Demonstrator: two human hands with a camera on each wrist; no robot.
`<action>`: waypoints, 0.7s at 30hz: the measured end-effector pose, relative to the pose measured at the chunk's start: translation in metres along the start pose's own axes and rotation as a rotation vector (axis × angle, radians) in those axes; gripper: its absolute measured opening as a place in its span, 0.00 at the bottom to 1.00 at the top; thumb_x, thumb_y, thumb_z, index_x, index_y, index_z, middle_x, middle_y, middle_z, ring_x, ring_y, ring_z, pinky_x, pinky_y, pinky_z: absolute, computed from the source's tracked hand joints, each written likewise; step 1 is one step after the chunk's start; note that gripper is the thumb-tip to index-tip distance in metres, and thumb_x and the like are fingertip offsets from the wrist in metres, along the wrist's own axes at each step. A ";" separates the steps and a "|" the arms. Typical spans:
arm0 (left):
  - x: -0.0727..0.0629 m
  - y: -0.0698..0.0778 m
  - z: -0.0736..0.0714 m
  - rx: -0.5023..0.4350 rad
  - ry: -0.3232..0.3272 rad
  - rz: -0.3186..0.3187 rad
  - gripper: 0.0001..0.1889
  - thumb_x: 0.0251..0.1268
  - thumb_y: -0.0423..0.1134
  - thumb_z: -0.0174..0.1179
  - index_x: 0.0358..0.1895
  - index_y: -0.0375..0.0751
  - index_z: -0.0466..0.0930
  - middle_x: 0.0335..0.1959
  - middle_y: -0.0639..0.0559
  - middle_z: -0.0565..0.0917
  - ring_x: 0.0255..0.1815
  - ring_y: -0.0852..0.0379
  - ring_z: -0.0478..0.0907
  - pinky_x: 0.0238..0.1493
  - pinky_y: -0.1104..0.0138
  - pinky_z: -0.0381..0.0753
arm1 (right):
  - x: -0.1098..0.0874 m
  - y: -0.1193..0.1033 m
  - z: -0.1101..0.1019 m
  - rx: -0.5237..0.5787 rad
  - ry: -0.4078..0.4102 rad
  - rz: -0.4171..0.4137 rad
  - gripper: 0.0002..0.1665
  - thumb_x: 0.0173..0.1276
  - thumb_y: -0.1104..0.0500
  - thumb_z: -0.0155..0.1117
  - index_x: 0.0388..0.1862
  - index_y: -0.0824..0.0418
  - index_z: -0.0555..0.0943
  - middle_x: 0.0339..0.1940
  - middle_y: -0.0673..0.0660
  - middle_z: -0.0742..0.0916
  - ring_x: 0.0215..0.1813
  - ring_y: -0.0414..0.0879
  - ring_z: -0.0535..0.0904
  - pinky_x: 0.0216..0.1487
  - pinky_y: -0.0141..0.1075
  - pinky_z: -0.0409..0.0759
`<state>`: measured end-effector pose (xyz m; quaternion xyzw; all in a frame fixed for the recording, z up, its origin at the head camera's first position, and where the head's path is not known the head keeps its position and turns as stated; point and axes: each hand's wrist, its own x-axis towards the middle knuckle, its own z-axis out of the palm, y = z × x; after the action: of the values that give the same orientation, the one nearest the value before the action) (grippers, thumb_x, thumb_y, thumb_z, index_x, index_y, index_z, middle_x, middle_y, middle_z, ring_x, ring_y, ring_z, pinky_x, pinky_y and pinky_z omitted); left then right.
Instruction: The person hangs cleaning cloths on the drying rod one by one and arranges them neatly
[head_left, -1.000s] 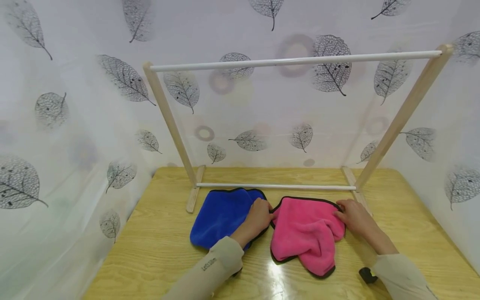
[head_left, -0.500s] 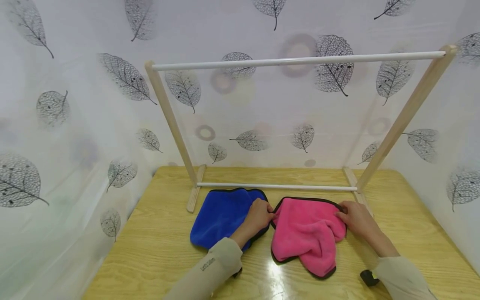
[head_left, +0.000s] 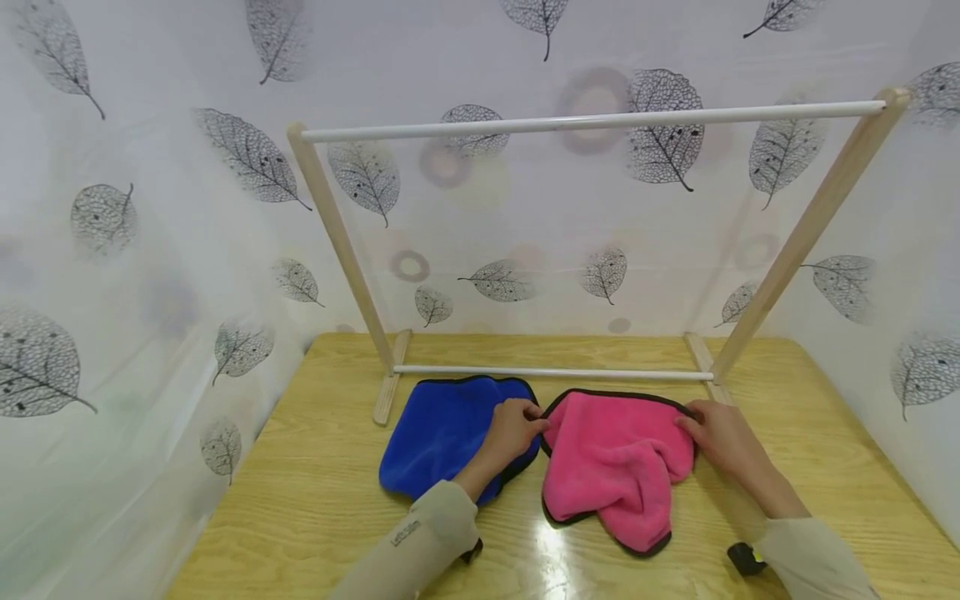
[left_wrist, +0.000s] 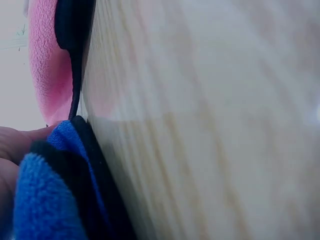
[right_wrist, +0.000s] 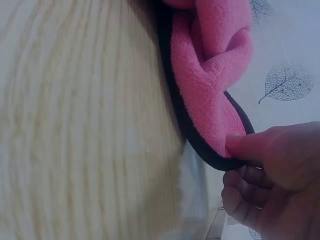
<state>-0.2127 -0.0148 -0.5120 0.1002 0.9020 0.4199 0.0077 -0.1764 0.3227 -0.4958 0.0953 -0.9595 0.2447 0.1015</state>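
1 pink cloth [head_left: 600, 450] lay on the tabletop [head_left: 300, 475] in front of the rack [head_left: 562, 123], beside a blue cloth [head_left: 438, 433]. I saw the left hand [head_left: 512, 429] pinch the pink one's far left corner between closed fingers [head_left: 537, 427]; the right hand [head_left: 720, 433] pinched the far right corner likewise.

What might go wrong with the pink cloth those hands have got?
The left hand is over the blue cloth, right beside the pink cloth, so the blue one might get dragged along by accident. The right hand pinches only the edge of the pink cloth, so that side could slip out. And the pink cloth is bunched into lumpy folds, so it might stay crumpled.
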 end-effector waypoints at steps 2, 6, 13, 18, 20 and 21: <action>-0.001 0.000 -0.001 -0.027 0.008 0.003 0.08 0.58 0.37 0.76 0.37 0.37 0.91 0.35 0.51 0.90 0.41 0.53 0.85 0.43 0.65 0.83 | 0.000 -0.001 -0.003 0.000 0.017 -0.004 0.09 0.69 0.65 0.70 0.28 0.62 0.82 0.18 0.47 0.72 0.24 0.43 0.66 0.26 0.35 0.65; -0.002 0.002 -0.003 -0.059 0.022 -0.001 0.09 0.59 0.38 0.76 0.39 0.36 0.91 0.36 0.50 0.90 0.41 0.53 0.86 0.43 0.65 0.84 | -0.001 -0.003 -0.009 0.013 0.043 -0.012 0.05 0.69 0.66 0.70 0.32 0.65 0.84 0.18 0.48 0.73 0.24 0.44 0.65 0.25 0.35 0.64; -0.002 0.009 -0.007 -0.094 0.051 0.007 0.08 0.59 0.39 0.76 0.36 0.37 0.90 0.34 0.52 0.90 0.38 0.56 0.85 0.42 0.65 0.83 | -0.002 -0.005 -0.020 -0.022 0.109 -0.050 0.05 0.67 0.66 0.72 0.32 0.66 0.85 0.19 0.50 0.77 0.23 0.44 0.65 0.25 0.37 0.65; 0.001 0.014 -0.012 -0.094 0.030 0.030 0.09 0.61 0.39 0.75 0.39 0.37 0.90 0.33 0.52 0.89 0.35 0.58 0.85 0.40 0.67 0.83 | -0.001 -0.005 -0.025 -0.034 0.176 -0.082 0.03 0.64 0.68 0.74 0.32 0.68 0.86 0.20 0.55 0.80 0.22 0.45 0.67 0.24 0.38 0.66; 0.003 0.015 -0.014 -0.107 0.017 0.012 0.09 0.62 0.39 0.74 0.40 0.37 0.90 0.31 0.53 0.89 0.31 0.61 0.85 0.35 0.69 0.83 | 0.001 -0.006 -0.026 -0.030 0.188 -0.083 0.05 0.63 0.69 0.74 0.36 0.71 0.88 0.25 0.63 0.85 0.24 0.47 0.72 0.25 0.40 0.70; 0.004 0.017 -0.016 -0.119 0.010 0.001 0.09 0.62 0.38 0.74 0.41 0.37 0.90 0.29 0.53 0.89 0.28 0.62 0.84 0.32 0.70 0.82 | 0.002 -0.006 -0.027 -0.028 0.186 -0.076 0.06 0.63 0.68 0.74 0.37 0.72 0.88 0.26 0.64 0.86 0.23 0.47 0.72 0.25 0.41 0.71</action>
<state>-0.2155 -0.0154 -0.4888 0.0981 0.8754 0.4733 0.0090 -0.1726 0.3305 -0.4694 0.1068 -0.9450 0.2352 0.2007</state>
